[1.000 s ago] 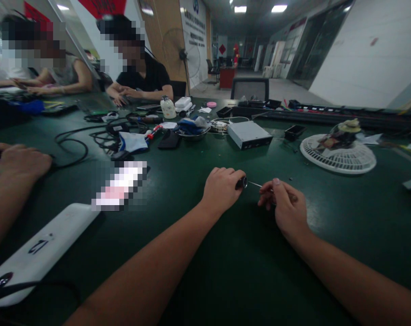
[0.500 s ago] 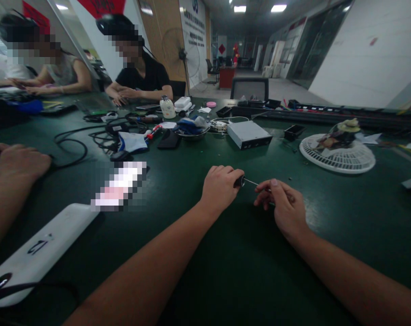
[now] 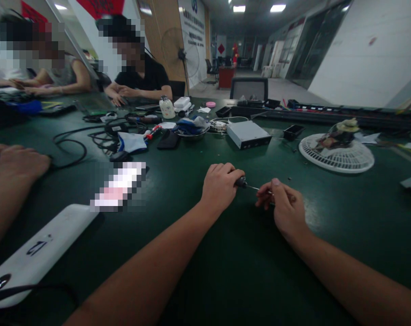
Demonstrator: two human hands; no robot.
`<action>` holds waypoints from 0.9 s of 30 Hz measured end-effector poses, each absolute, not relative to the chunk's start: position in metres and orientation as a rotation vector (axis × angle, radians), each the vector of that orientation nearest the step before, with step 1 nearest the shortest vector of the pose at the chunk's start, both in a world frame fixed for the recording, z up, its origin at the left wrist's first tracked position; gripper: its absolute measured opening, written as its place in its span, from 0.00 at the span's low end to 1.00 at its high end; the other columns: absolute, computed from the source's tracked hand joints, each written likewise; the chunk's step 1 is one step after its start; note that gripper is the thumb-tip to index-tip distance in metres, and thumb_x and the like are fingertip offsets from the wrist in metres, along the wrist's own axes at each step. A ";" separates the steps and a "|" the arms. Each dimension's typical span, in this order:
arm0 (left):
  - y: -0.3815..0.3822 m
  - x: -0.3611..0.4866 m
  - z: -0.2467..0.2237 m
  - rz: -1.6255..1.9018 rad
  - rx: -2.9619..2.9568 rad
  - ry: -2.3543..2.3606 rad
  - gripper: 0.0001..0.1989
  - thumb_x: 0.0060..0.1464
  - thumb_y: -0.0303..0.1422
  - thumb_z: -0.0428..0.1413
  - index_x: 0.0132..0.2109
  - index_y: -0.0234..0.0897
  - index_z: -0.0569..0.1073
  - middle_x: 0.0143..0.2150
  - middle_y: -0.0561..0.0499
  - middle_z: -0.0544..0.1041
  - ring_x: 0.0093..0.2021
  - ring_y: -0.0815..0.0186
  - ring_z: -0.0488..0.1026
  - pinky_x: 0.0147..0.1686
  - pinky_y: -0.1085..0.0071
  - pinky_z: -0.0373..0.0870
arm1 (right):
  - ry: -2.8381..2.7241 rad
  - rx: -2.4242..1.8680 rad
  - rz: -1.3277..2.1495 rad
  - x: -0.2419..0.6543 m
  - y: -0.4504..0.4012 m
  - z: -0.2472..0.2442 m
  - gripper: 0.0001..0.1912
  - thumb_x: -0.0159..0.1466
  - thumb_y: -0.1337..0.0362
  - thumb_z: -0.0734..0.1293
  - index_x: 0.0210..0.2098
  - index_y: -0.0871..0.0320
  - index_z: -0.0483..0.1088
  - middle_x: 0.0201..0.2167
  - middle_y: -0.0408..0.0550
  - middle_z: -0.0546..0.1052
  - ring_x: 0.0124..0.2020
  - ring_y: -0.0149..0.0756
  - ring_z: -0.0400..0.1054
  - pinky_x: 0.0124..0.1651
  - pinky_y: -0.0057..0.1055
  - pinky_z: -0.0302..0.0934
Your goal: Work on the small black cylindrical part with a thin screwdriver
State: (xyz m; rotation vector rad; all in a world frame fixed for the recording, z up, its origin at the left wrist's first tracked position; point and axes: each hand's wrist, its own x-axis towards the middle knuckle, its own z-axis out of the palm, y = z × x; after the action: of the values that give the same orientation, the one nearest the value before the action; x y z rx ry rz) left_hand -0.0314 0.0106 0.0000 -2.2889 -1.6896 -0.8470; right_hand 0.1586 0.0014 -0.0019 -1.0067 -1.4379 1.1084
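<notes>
Over the middle of the dark green table (image 3: pixel 226 271), my left hand (image 3: pixel 219 186) is wrapped round the dark handle of a screwdriver (image 3: pixel 241 182). Its thin metal shaft points right, towards my right hand (image 3: pixel 287 206). There my thumb and fingers are closed about the shaft's far end, so the tip is hidden. Whether those fingers also hold some small part, I cannot tell. Both hands are just above the tabletop.
A silver disc drive (image 3: pixel 249 135) lies beyond my hands, with a white fan grille (image 3: pixel 337 156) bearing a motor to its right. Cables, a glove and tools clutter the back left. Nearer are a phone (image 3: pixel 122 183) and a white case (image 3: pixel 45 246). Another person's hand (image 3: pixel 20 163) rests at left.
The screwdriver's handle has turned slightly in my left hand, and its shaft tilts a little differently. My right hand has barely shifted.
</notes>
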 end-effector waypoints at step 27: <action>0.008 -0.025 -0.001 -0.695 -2.208 -1.927 0.08 0.66 0.32 0.52 0.50 0.40 0.72 0.42 0.48 0.80 0.42 0.57 0.77 0.44 0.59 0.68 | -1.988 -1.263 0.626 0.163 0.014 -0.016 0.09 0.60 0.73 0.64 0.36 0.52 0.67 0.42 0.49 0.80 0.42 0.45 0.73 0.45 0.44 0.65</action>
State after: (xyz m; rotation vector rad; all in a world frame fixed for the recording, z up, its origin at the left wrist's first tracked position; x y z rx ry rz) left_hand -0.0252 0.0080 -0.0015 -2.2076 -1.9274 -0.6954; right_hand 0.1632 0.0141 -0.0159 -1.2632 -1.9879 0.6259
